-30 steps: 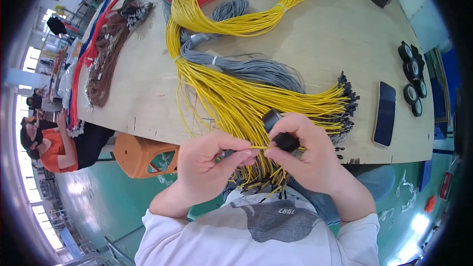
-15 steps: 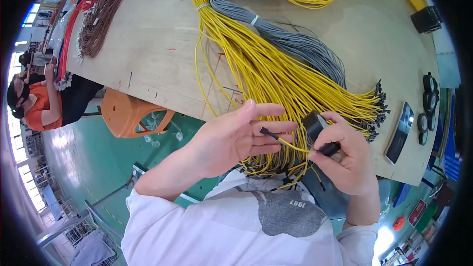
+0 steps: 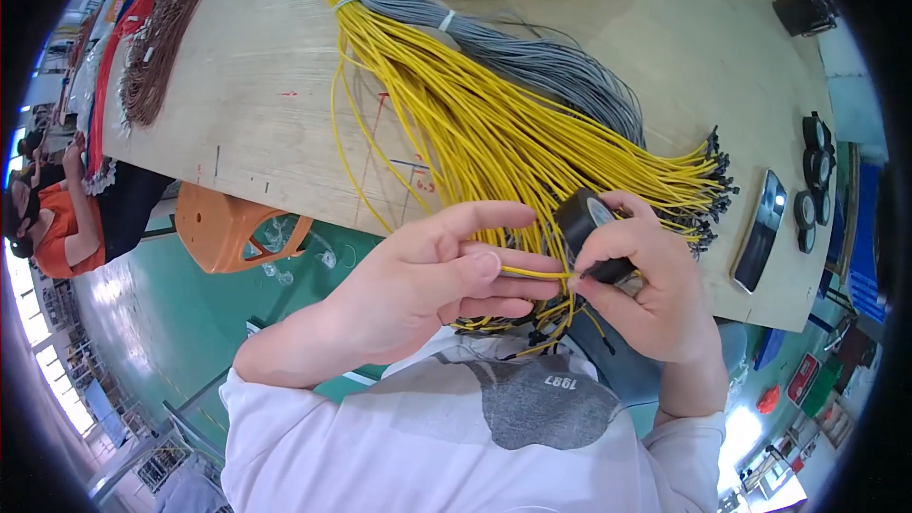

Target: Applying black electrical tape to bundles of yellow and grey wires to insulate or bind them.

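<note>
**Here, thin yellow wires and a tape roll held at the bench edge**

Here the left hand (image 3: 427, 275) pinches a few yellow wires (image 3: 527, 273), and the right hand (image 3: 641, 275) holds a black tape roll (image 3: 581, 214) against them, just over the bench (image 3: 256, 114) edge. The wires look light and soft, probably slippery, so it is better to grip them close to the tape. No container is in view.
</note>
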A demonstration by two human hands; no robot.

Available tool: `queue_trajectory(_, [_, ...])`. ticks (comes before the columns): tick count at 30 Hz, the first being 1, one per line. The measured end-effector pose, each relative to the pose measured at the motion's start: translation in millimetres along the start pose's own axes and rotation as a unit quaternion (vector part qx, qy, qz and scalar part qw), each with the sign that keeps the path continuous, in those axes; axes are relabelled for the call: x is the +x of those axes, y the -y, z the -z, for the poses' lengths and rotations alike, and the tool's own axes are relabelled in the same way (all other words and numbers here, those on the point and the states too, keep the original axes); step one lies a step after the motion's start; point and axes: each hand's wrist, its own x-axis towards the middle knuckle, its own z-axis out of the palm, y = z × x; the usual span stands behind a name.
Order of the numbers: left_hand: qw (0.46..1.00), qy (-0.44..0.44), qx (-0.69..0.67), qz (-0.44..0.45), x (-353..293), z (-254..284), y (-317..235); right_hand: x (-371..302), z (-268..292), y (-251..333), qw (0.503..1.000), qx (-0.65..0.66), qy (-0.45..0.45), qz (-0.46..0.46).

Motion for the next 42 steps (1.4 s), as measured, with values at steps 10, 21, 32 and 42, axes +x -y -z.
queue_trajectory(10, [0.999,-0.016,0.001,-0.050,-8.2,-9.8,8.7,-7.3,-5.0,2.6,0.986,0.149,-0.040,-0.055])
queue_trajectory(21, [0.996,-0.010,-0.015,-0.091,-6.1,-9.7,19.6,-5.8,-7.5,3.3,0.992,0.087,-0.086,-0.001])
queue_trajectory(32, [0.710,-0.118,0.582,-0.378,17.4,-15.5,30.4,-8.2,-14.5,9.3,0.994,-0.070,-0.071,0.054])
queue_trajectory(42, [0.912,-0.144,0.323,-0.208,11.6,-18.8,44.2,-54.0,-23.4,26.2,0.961,0.198,-0.171,-0.084])
